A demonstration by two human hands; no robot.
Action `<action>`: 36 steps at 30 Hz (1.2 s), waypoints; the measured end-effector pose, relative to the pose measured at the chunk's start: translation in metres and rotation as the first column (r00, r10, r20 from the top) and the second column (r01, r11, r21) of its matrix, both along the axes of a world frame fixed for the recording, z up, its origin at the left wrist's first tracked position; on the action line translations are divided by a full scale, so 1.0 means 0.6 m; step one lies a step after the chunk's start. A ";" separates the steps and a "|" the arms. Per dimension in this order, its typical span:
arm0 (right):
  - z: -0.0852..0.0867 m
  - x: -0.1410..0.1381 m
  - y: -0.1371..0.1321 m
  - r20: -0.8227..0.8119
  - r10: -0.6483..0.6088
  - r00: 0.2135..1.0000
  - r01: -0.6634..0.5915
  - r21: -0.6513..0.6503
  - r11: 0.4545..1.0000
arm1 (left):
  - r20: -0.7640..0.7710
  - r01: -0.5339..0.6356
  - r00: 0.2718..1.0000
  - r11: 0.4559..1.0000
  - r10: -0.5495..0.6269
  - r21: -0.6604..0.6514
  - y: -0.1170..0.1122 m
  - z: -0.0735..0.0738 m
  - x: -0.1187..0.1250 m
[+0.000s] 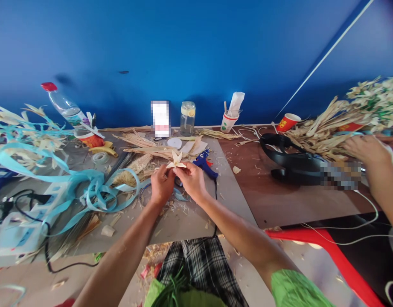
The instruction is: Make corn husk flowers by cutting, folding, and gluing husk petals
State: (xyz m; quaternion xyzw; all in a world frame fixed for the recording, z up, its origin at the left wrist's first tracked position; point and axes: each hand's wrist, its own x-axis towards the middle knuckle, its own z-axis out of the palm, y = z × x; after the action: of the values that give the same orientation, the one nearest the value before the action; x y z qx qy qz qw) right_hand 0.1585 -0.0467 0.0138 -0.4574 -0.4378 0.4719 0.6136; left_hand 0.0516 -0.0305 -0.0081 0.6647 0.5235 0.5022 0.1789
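Husk-like flower shaped, base and stem hidden by fingers

The person is holding a pale flower [176,159] in front, above the near part of the table [186,226]. Left hand [162,184] is pinching it from one side; right hand [192,179] is closing thumb and fingers on the other. Petals are already spreading, so shaping is looking mostly done; cannot tell if a stem is fixed on. Blue glue gun [203,163] is lying just beside the right hand, gripped by neither hand. Dry strips [148,147] are lying loose behind, not worked into flowers. Blue ribbon [103,192] is curling at left, unattached to this flower. At far right, a bunch of white flowers [375,100] is showing near a co-worker's hand [364,151].
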 end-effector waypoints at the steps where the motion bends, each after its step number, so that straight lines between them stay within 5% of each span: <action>1: -0.001 -0.003 -0.001 0.013 -0.021 1.000 0.021 -0.002 1.000 | -0.018 -0.024 1.000 1.000 0.024 -0.001 0.000 -0.001 0.001; 10: -0.008 -0.014 -0.003 0.216 -0.245 0.945 0.239 0.054 0.969 | -0.078 -0.084 0.993 0.996 0.084 -0.006 -0.006 -0.003 0.013; 15: -0.013 -0.003 0.002 0.263 -0.284 0.922 0.245 0.172 0.954 | 0.095 0.122 0.989 0.989 -0.113 -0.088 -0.016 0.006 0.013; 19: -0.014 0.004 0.003 0.361 -0.324 0.874 0.210 0.321 0.924 | 0.443 0.327 0.871 0.923 -0.212 -0.203 -0.019 0.023 0.011; 24: -0.013 0.004 0.002 0.414 -0.349 0.840 0.162 0.424 0.891 | 0.675 0.370 0.728 0.899 -0.123 -0.235 -0.006 0.030 0.005; 27: -0.013 0.004 0.001 0.421 -0.318 0.849 0.133 0.413 0.901 | 0.807 0.441 0.580 0.876 -0.113 -0.194 0.004 0.024 0.002; 31: -0.012 0.007 0.001 0.407 -0.289 0.866 0.098 0.430 0.898 | 0.907 0.566 0.407 0.808 -0.104 -0.162 0.010 0.022 0.000; 36: -0.009 0.006 -0.003 0.407 -0.261 0.875 0.049 0.461 0.886 | 0.941 0.689 0.322 0.707 -0.103 -0.159 0.009 0.025 -0.005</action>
State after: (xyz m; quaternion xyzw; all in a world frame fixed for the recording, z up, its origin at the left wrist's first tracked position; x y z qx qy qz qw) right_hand 0.1624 -0.0484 0.0082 -0.4405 -0.6252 0.1881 0.6161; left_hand 0.0488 -0.0253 0.0067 0.3309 0.2750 0.5359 0.7264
